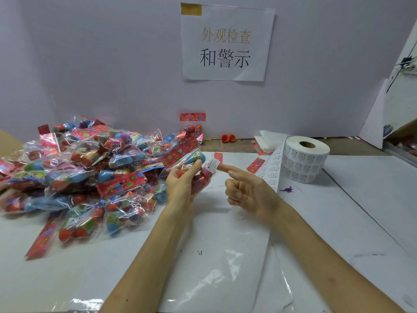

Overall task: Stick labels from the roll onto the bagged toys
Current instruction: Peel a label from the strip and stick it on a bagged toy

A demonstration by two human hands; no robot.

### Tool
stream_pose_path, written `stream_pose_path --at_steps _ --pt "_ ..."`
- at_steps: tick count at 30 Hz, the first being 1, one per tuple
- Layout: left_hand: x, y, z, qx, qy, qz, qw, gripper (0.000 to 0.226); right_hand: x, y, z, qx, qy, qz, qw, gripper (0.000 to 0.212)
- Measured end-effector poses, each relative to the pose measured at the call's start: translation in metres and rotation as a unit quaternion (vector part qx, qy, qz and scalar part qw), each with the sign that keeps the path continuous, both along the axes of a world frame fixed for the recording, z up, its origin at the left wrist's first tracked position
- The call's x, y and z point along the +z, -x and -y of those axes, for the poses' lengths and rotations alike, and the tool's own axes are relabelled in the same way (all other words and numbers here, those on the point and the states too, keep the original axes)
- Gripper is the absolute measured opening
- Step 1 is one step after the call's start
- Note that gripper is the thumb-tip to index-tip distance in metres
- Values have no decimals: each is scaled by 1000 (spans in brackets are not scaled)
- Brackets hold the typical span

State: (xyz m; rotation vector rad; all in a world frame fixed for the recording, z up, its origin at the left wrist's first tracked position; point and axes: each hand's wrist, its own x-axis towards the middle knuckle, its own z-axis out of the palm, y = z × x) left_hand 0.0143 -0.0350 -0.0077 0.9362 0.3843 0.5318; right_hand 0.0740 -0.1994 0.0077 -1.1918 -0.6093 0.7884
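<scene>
Clear crinkly plastic dominates the head view: a heap of bagged toys [79, 177], red and blue eggs under flowered red header cards, sprawls over the left of the white surface [361, 199]. In front of it the left hand [180, 184] lifts one held bag [180, 152] off the surface, its grip clamped on the bag with the thumb across the front and the fingers behind. A small white label [212, 166] sits at the bag's right edge, and the right hand [248, 190] touches it with a straight index finger [228, 169]. That hand's other fingers are curled on nothing, so its grip holds no object. Whether the label is fully stuck down or only tacked at one edge cannot be told.

The label roll [304, 159] stands on end to the right, near the hand, with a loose strip [272, 168] trailing toward the person. A tiny purple toy [287, 189] lies just beside the strip.

Judging progress: this one bag is at the pressing-down stage. The roll looks thick and the heap is large, so most of the job probably remains — though the heap is too blurred to say which bags already carry labels.
</scene>
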Motion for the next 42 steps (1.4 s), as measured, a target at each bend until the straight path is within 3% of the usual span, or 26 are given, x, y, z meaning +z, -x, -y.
stream_pose_path --at_steps 19,28,34,42 --pt "1 -2 2 25 -9 -14 1000 43 -1 6 -4 2 26 57 998 41" --pt "2 0 4 21 -4 -18 1000 48 -5 6 -5 -14 65 135 989 44" --pt "3 -1 5 23 -9 -19 1000 53 -6 7 -8 -44 85 186 978 59" --pt "1 -1 3 35 -22 -51 998 55 -13 3 -10 -88 103 309 941 59"
